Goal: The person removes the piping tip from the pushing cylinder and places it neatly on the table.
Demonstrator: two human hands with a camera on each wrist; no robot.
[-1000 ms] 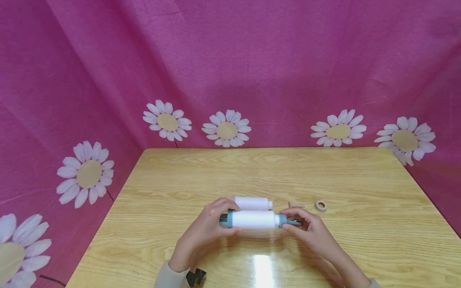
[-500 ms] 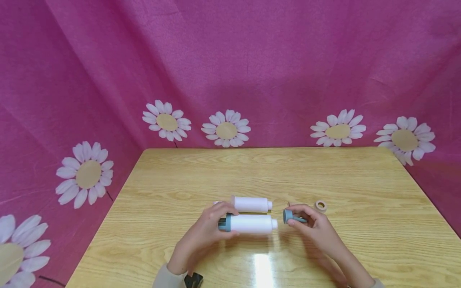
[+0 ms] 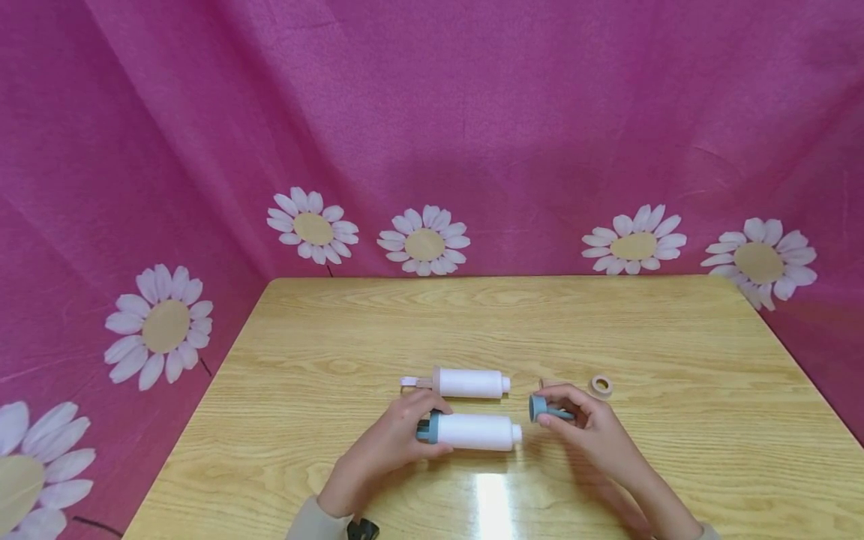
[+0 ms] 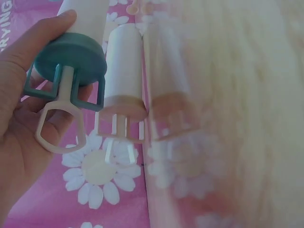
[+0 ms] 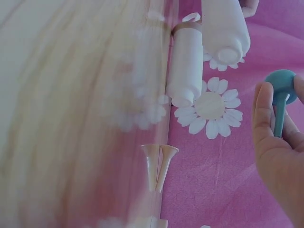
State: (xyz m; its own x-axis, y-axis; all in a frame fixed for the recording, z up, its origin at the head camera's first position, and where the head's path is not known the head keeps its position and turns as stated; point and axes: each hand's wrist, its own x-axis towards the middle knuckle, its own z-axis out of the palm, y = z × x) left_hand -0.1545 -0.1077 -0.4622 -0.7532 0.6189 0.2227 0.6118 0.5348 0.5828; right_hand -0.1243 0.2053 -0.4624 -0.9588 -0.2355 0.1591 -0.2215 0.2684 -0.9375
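My left hand (image 3: 394,435) grips a large syringe-like dispenser near its teal collar. The dispenser's white barrel (image 3: 475,433) lies level, its narrow bare tip facing right. A teal collar (image 4: 71,59) with square finger loops and a pale ring-handled plunger (image 4: 61,128) show in the left wrist view. My right hand (image 3: 597,435) pinches a teal nozzle (image 3: 538,409) by its wide cup; its thin spout (image 5: 280,118) points back into the palm. A small gap separates the cup from the barrel's tip.
A second white dispenser (image 3: 470,383) with a beige collar lies on the table just behind the held one. A beige nozzle (image 5: 164,164) lies behind my right hand, and a small beige ring (image 3: 601,386) sits to its right. Pink flowered cloth (image 3: 526,150) hangs behind the table.
The teal nozzle has come off the barrel's tip and moved slightly right in my right hand. My left hand has brought the dispenser a little nearer to me.
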